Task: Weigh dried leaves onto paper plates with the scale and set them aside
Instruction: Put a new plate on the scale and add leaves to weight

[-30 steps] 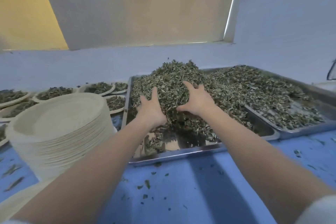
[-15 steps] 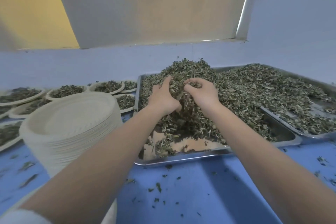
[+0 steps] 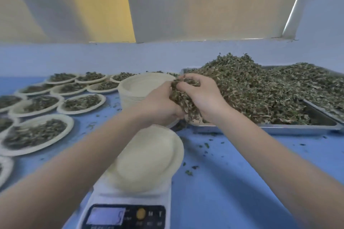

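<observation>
Both hands, left hand and right hand, cupped together around a heap of dried leaves. Best kept pressed close, carried low toward the empty paper plate on the scale just below, released gently at center.

Left hand and right hand cup a clump of dried leaves between them above an empty paper plate resting on the white digital scale; a leaf-heaped metal tray lies just beyond.
</observation>
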The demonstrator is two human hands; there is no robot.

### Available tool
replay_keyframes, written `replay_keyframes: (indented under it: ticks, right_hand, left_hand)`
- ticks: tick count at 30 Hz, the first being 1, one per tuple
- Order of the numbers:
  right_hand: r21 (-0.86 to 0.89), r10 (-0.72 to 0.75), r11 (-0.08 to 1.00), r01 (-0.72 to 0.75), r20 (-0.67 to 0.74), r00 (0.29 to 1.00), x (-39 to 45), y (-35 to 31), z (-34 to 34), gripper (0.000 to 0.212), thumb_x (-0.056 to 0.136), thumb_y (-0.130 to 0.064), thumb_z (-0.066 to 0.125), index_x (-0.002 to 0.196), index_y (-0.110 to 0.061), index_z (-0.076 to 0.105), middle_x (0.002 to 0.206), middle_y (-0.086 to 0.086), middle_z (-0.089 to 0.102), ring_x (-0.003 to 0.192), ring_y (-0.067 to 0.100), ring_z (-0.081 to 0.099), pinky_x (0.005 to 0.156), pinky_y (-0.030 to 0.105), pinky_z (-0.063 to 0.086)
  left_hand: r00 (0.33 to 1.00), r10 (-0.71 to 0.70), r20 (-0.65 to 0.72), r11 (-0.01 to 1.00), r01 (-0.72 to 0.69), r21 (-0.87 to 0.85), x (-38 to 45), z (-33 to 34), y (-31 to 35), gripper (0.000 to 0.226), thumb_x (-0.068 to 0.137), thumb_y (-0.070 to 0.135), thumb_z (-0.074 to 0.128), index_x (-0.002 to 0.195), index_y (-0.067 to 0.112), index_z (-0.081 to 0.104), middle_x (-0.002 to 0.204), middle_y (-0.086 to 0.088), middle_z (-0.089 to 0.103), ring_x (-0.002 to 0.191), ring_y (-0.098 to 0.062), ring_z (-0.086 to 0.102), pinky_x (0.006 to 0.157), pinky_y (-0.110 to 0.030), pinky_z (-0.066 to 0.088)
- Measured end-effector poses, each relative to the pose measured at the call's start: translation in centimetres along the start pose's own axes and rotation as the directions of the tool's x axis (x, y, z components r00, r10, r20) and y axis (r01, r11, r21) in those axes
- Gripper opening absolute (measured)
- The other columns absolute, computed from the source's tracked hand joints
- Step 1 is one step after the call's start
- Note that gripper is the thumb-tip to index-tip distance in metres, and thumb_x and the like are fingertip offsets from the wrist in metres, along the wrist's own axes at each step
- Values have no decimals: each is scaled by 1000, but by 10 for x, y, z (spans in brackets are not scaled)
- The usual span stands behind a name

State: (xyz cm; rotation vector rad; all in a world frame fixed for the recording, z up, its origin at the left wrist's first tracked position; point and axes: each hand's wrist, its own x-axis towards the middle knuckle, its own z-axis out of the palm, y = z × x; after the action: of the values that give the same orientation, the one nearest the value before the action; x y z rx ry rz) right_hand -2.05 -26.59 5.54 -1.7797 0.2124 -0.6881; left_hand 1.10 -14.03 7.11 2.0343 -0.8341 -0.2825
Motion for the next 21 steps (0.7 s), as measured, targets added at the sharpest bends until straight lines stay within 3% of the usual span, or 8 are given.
replay_keyframes:
  ticks: [2,5,7,9,13,16,18,21]
  right_hand:
    - [-76,-81,993,87,78,994,-18,-6,20,14,81,-19,67,87,-32,66,103,-14,65,108,11,58,96,31,43]
    - [-244,-167,941,232,259,951,-41,-9,41,16,84,-23,66,92,-36,62,98,-24,59,103,1,53,80,15,36]
    - [-385,-137,856,344,473,870,-52,-11,48,19,83,-37,68,102,-40,62,103,-24,59,102,-3,52,74,8,36]
    - [-489,-44,758,433,623,781,-59,-18,50,38,75,-62,63,111,-48,59,102,-29,58,93,-12,51,74,5,36]
    - [-544,-105,705,455,555,825,-61,-30,48,57,61,-87,32,93,-53,65,87,-22,68,79,-8,58,71,20,44]
    - [-586,-174,650,484,505,845,-59,-29,46,81,68,-83,19,97,-27,69,89,-2,71,77,9,63,78,32,50]
    - [-601,-171,632,488,506,845,-59,-27,48,90,69,-82,17,102,-15,68,85,4,70,75,13,62,76,28,48]
    - [-576,-189,662,480,491,850,-61,-21,52,69,85,-69,29,92,-13,68,57,-3,56,55,7,49,56,23,34]
  left_hand:
    - [999,-46,4,999,46,-20,-26,-20,-12,67,63,4,76,123,13,50,107,-9,65,96,-22,64,86,-37,54]
    - [997,-75,33,991,71,110,-57,-43,-33,46,73,-3,68,115,13,57,97,-4,65,76,-7,63,69,-20,52]
    - [992,-117,35,943,100,318,-71,-55,-47,45,77,5,70,119,15,57,114,-2,62,93,-13,60,81,-28,49]
    - [986,-164,11,868,139,477,-82,-63,-58,53,80,12,69,129,19,51,129,2,53,111,-18,54,90,-33,47]
    - [994,-107,-29,902,110,418,-95,-73,-70,42,87,9,57,125,27,54,127,5,53,109,-13,52,85,-29,45]
    - [993,-70,-94,935,98,340,-99,-73,-74,40,90,3,47,118,27,61,124,8,57,105,-11,54,85,-30,47]
    - [987,-56,-149,956,96,278,-99,-70,-76,42,89,-1,43,113,27,63,120,8,59,97,-11,57,75,-26,48]
    - [976,-39,-214,977,82,197,-97,-64,-77,41,86,0,43,106,28,65,113,10,62,90,-7,56,66,-18,43]
